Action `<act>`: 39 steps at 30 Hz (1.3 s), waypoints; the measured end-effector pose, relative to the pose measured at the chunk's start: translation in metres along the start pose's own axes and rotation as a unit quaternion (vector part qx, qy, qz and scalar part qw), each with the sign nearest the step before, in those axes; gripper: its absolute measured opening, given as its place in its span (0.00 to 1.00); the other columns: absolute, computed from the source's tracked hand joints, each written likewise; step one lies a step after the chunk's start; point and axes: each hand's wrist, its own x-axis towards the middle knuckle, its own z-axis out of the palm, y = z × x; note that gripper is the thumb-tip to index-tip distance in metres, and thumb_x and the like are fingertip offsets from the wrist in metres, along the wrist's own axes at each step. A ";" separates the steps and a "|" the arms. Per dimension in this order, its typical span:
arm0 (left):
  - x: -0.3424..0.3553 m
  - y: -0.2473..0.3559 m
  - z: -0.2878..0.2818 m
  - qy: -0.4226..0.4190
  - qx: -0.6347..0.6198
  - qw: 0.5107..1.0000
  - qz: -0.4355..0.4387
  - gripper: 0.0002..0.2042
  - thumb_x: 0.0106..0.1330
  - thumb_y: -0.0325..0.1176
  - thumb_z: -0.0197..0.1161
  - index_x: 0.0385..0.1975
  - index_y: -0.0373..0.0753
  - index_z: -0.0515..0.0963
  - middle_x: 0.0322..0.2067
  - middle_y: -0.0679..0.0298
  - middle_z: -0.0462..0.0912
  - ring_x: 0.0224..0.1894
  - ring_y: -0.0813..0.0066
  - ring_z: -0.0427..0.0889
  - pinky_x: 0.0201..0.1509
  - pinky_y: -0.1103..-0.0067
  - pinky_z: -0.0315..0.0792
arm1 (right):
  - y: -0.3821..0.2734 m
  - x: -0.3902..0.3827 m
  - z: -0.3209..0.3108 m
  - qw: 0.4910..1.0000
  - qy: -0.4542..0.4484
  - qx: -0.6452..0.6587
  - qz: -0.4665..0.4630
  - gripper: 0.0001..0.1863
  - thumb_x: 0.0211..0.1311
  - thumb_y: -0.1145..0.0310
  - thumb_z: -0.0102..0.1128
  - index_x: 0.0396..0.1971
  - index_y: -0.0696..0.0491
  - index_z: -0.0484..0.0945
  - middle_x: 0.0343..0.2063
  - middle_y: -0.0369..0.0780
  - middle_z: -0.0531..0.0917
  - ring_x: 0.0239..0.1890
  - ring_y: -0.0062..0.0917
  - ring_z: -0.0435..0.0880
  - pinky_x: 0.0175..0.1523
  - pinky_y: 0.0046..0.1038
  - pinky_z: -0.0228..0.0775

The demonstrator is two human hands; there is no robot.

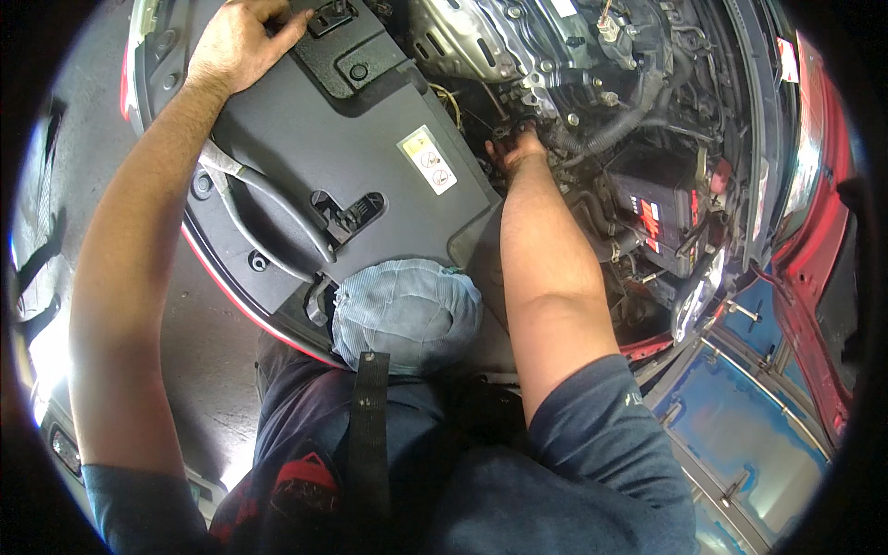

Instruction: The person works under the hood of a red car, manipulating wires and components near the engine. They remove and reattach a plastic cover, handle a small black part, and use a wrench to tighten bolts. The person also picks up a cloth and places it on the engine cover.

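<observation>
My left hand lies on the upper left edge of a large black plastic engine-bay cover, its thumb stretched apart from the fingers. My right hand reaches down into the gap beside the metal engine. Its fingers are bent around something dark that I cannot make out, and the fingertips are partly hidden. Long-handled grey pliers rest on the cover below my left hand. A bundled light-blue striped cloth sits at the cover's near edge, between my arms.
A black battery stands right of my right forearm, with a thick corrugated hose above it. The red car body curves along the right. A blue worn panel lies at lower right; grey floor shows at left.
</observation>
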 end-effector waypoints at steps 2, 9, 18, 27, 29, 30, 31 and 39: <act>0.000 0.000 0.000 0.024 0.017 0.999 0.015 0.15 0.64 0.40 0.62 0.31 0.31 0.80 0.33 0.55 0.81 0.42 0.56 0.80 0.51 0.69 0.73 | -0.001 0.003 0.000 1.000 -0.022 -0.018 0.005 0.30 0.69 0.38 0.41 0.59 0.45 0.71 0.54 0.38 0.77 0.50 0.36 0.78 0.54 0.41 0.72; 0.001 0.004 -0.004 -0.018 0.015 1.000 -0.013 0.16 0.64 0.41 0.62 0.30 0.31 0.79 0.32 0.52 0.79 0.41 0.54 0.79 0.49 0.68 0.73 | 0.002 0.025 -0.006 0.999 -0.047 -0.005 0.006 0.33 0.68 0.35 0.40 0.56 0.46 0.73 0.48 0.36 0.81 0.47 0.33 0.80 0.44 0.33 0.78; -0.001 -0.001 0.002 0.011 0.022 1.000 0.005 0.18 0.64 0.43 0.62 0.32 0.30 0.80 0.33 0.51 0.80 0.42 0.53 0.79 0.51 0.67 0.73 | 0.001 0.031 -0.006 0.999 -0.026 -0.004 0.019 0.36 0.68 0.34 0.37 0.57 0.49 0.72 0.51 0.38 0.81 0.47 0.34 0.81 0.34 0.25 0.80; 0.000 0.000 -0.002 -0.016 0.023 1.000 -0.003 0.16 0.64 0.42 0.61 0.32 0.30 0.80 0.35 0.52 0.80 0.43 0.52 0.79 0.51 0.67 0.73 | 0.002 0.022 -0.003 0.999 -0.022 0.014 0.021 0.36 0.68 0.33 0.36 0.55 0.49 0.73 0.47 0.39 0.82 0.43 0.35 0.82 0.31 0.25 0.79; 0.000 0.001 -0.002 0.037 0.023 0.999 0.031 0.16 0.64 0.41 0.61 0.31 0.30 0.80 0.32 0.52 0.79 0.41 0.52 0.79 0.50 0.67 0.73 | 0.003 0.019 -0.002 0.999 -0.043 0.000 0.011 0.36 0.67 0.33 0.36 0.54 0.49 0.74 0.44 0.39 0.83 0.40 0.34 0.82 0.30 0.26 0.77; 0.000 0.002 -0.002 0.027 0.023 0.999 0.028 0.16 0.64 0.41 0.61 0.31 0.30 0.80 0.32 0.52 0.79 0.40 0.52 0.79 0.49 0.67 0.73 | 0.003 0.018 -0.002 0.999 -0.030 -0.005 0.015 0.36 0.67 0.32 0.36 0.53 0.49 0.75 0.43 0.39 0.83 0.38 0.33 0.82 0.30 0.26 0.77; 0.000 0.002 -0.003 0.017 0.024 0.999 0.026 0.15 0.65 0.41 0.60 0.31 0.31 0.80 0.31 0.53 0.79 0.40 0.53 0.79 0.49 0.67 0.73 | 0.002 0.018 -0.002 1.000 -0.018 -0.011 0.019 0.36 0.67 0.32 0.36 0.52 0.49 0.75 0.41 0.39 0.83 0.37 0.33 0.82 0.29 0.26 0.76; 0.001 0.002 -0.003 -0.010 -0.003 1.000 0.001 0.16 0.65 0.41 0.60 0.31 0.31 0.80 0.31 0.53 0.79 0.40 0.54 0.80 0.49 0.68 0.73 | 0.003 0.033 -0.007 0.999 -0.022 0.000 0.023 0.37 0.66 0.31 0.35 0.53 0.49 0.75 0.40 0.37 0.83 0.35 0.31 0.81 0.30 0.25 0.75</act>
